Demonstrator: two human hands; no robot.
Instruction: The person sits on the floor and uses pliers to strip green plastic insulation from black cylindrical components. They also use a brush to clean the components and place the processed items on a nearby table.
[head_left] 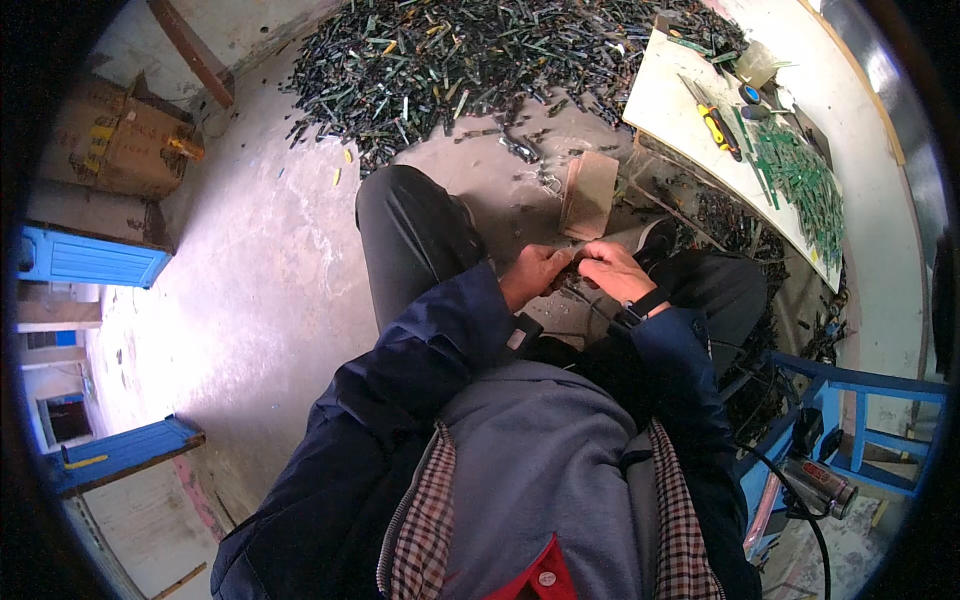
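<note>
My left hand [533,276] and my right hand [612,272] meet in front of my lap, between my spread knees. The fingers of both are bent and pressed together, almost touching. Whatever lies between the fingertips is too small and too covered to name. A dark band circles my right wrist. Just beyond the hands, a tan rectangular block [588,196] lies on the floor. Close to my left wrist is a small dark box-shaped thing with a pale label [517,339].
A wide heap of dark and green strips [450,80] covers the far floor. At right, a white board [672,95] bears a yellow-and-black tool [718,130] and green strips [805,190]. A metal-barrelled tool [820,487] with a cord rests by a blue frame [858,425]. Cardboard boxes [140,150] stand left.
</note>
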